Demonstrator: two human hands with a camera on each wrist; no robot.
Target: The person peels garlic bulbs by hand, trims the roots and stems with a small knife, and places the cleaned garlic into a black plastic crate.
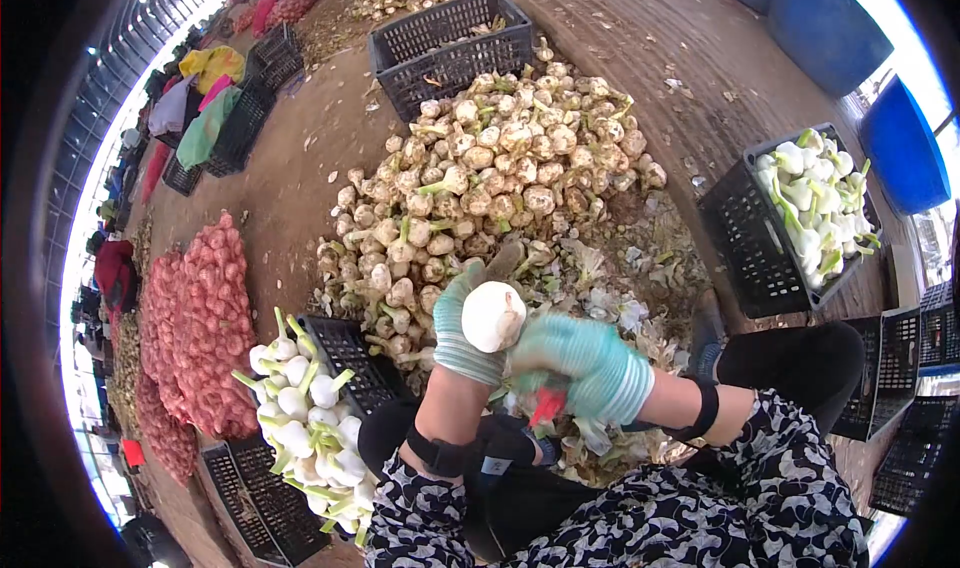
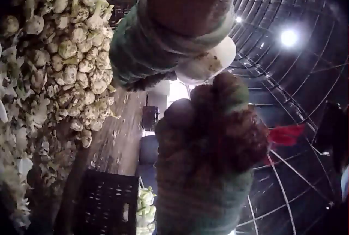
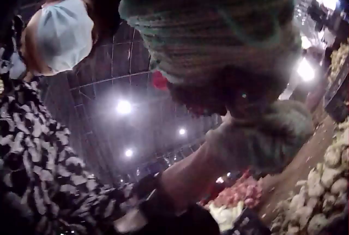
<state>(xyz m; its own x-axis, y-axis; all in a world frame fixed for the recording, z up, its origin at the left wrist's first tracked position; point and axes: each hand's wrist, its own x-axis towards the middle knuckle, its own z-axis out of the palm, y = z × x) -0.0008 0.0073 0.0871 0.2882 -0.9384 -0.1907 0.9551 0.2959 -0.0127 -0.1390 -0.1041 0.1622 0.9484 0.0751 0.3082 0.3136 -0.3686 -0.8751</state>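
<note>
A white, smooth garlic bulb (image 1: 493,317) sits in my left hand (image 1: 467,328), which grips it in a striped green-and-white glove. The left wrist view shows the bulb (image 2: 210,63) with a brown patch, beside the glove's dark-stained fingers. Close to its right is my gloved right hand (image 1: 582,363), blurred in the head view. The right hand's fingers are curled round a small object with a red end (image 1: 547,405); its other end is hidden. Ahead of both hands lies a heap of dirty, untrimmed garlic bulbs (image 1: 500,158).
Clean white bulbs with green stems fill a crate (image 1: 750,238) at right and pile over another crate (image 1: 355,363) at left. Peelings (image 1: 620,298) litter the ground before my legs. Pink mesh sacks (image 1: 205,318) stand farther left. A black crate (image 1: 455,63) sits behind the heap.
</note>
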